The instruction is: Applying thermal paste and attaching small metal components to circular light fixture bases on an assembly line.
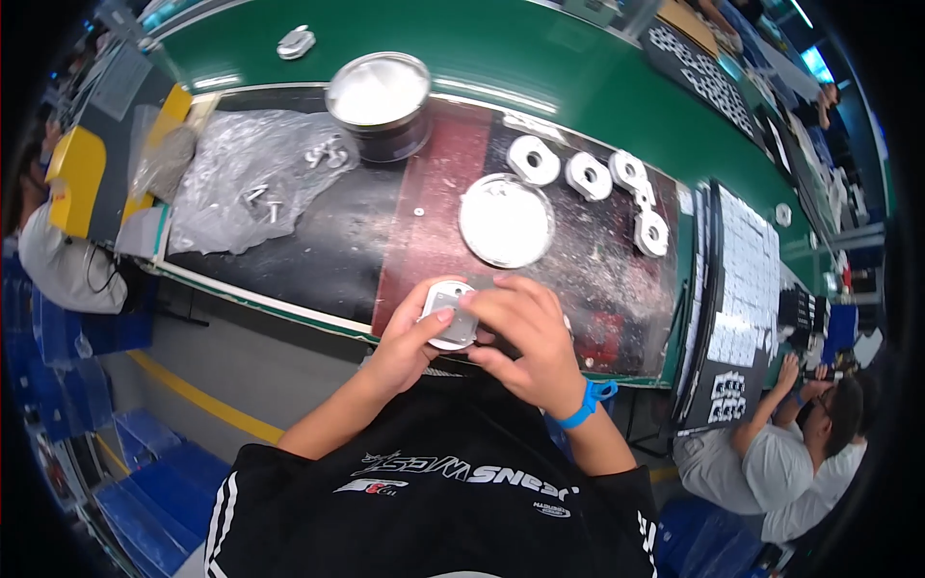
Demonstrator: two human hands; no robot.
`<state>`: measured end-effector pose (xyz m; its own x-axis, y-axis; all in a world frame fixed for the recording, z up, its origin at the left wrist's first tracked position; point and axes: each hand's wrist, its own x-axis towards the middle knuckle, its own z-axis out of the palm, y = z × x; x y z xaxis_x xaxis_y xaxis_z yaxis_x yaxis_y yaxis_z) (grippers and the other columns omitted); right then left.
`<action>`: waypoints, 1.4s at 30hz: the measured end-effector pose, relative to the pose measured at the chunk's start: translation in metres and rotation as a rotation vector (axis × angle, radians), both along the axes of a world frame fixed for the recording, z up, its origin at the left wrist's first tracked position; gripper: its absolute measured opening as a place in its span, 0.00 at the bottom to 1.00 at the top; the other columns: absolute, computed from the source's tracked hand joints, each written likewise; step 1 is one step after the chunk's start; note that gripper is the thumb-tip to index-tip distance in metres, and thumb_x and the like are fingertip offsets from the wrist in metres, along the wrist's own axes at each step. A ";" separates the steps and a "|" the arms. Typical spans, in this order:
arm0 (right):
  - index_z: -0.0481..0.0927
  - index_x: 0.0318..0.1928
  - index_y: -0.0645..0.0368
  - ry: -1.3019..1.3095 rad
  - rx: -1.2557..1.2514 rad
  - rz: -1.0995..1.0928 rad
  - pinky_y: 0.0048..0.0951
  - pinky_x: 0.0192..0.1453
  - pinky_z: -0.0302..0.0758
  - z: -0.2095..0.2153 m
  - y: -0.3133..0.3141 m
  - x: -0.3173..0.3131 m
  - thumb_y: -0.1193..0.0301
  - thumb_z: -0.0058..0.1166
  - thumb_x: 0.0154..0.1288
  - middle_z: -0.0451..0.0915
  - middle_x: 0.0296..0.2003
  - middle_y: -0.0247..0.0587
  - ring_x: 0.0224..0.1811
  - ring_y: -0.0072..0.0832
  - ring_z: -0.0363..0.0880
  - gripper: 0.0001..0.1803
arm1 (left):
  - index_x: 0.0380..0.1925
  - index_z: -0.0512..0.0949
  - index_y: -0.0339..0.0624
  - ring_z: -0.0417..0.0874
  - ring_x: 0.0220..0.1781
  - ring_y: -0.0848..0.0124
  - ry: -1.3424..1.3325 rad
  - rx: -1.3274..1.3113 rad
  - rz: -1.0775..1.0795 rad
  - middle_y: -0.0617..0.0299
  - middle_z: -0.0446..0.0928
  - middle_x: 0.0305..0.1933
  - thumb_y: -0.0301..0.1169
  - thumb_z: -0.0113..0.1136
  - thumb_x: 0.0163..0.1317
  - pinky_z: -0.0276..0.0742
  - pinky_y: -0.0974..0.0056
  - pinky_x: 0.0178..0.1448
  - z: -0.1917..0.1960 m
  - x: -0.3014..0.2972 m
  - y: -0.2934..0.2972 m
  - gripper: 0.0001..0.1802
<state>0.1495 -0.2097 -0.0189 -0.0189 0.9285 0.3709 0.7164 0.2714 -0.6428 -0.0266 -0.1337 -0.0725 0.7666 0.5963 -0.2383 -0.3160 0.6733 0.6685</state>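
Observation:
Close to the bench's front edge, my left hand (405,337) holds a small rounded white housing with a flat grey plate (455,329) on its upper face. The left thumb presses on the plate, and the fingers wrap the housing from beneath. Over its right side reaches my right hand (537,339), a blue band on the wrist. Its index fingertip meets the upper end of the plate, with the other fingers curled; anything small between them is hidden. Just beyond both hands lies a round, shallow, pale dish (507,226) with tiny pieces near its far rim.
Several white ring-shaped housings (589,176) stand right of the dish. Farther left are a round metal tin (381,96) and a clear plastic bag (241,183) bearing metal parts. A stacked tray of white pieces (742,279) flanks the right side, near seated people (771,462).

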 end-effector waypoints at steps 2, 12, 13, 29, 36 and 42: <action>0.80 0.51 0.61 0.116 0.034 -0.014 0.43 0.59 0.71 0.007 0.028 -0.008 0.72 0.58 0.60 0.79 0.48 0.48 0.52 0.47 0.77 0.18 | 0.64 0.62 0.40 0.84 0.52 0.54 -0.020 -0.040 0.068 0.44 0.77 0.55 0.33 0.48 0.72 0.82 0.56 0.54 -0.003 -0.019 0.006 0.23; 0.78 0.47 0.62 -0.590 0.081 -0.005 0.35 0.38 0.82 -0.030 0.221 -0.102 0.79 0.57 0.53 0.77 0.39 0.48 0.41 0.40 0.82 0.17 | 0.59 0.63 0.39 0.85 0.47 0.60 0.086 0.071 0.347 0.38 0.78 0.52 0.33 0.53 0.69 0.80 0.63 0.47 -0.006 -0.088 0.003 0.21; 0.82 0.42 0.61 -0.678 0.124 -0.034 0.33 0.36 0.83 -0.039 0.238 -0.106 0.77 0.58 0.53 0.80 0.36 0.47 0.38 0.37 0.84 0.13 | 0.58 0.63 0.40 0.85 0.46 0.60 0.084 0.080 0.360 0.39 0.79 0.52 0.33 0.53 0.68 0.80 0.63 0.46 -0.004 -0.090 0.002 0.21; 0.76 0.35 0.63 -0.158 0.313 0.240 0.38 0.38 0.78 -0.024 0.188 -0.070 0.76 0.57 0.57 0.78 0.34 0.44 0.33 0.44 0.80 0.06 | 0.59 0.64 0.37 0.76 0.53 0.72 0.441 0.601 0.519 0.56 0.73 0.52 0.28 0.61 0.65 0.73 0.66 0.58 -0.018 -0.088 0.015 0.25; 0.79 0.32 0.62 0.267 -0.338 -0.086 0.22 0.27 0.70 -0.016 0.031 -0.019 0.75 0.67 0.57 0.79 0.24 0.35 0.24 0.19 0.75 0.08 | 0.60 0.64 0.37 0.73 0.54 0.74 0.354 0.569 0.390 0.59 0.72 0.52 0.29 0.62 0.65 0.71 0.68 0.59 -0.015 -0.047 0.020 0.26; 0.80 0.37 0.62 0.018 -0.171 -0.379 0.33 0.38 0.77 -0.055 -0.026 0.031 0.79 0.62 0.57 0.82 0.33 0.44 0.32 0.37 0.80 0.07 | 0.59 0.63 0.38 0.79 0.55 0.69 0.163 0.422 0.162 0.54 0.74 0.53 0.31 0.59 0.67 0.76 0.64 0.59 -0.021 -0.001 0.026 0.24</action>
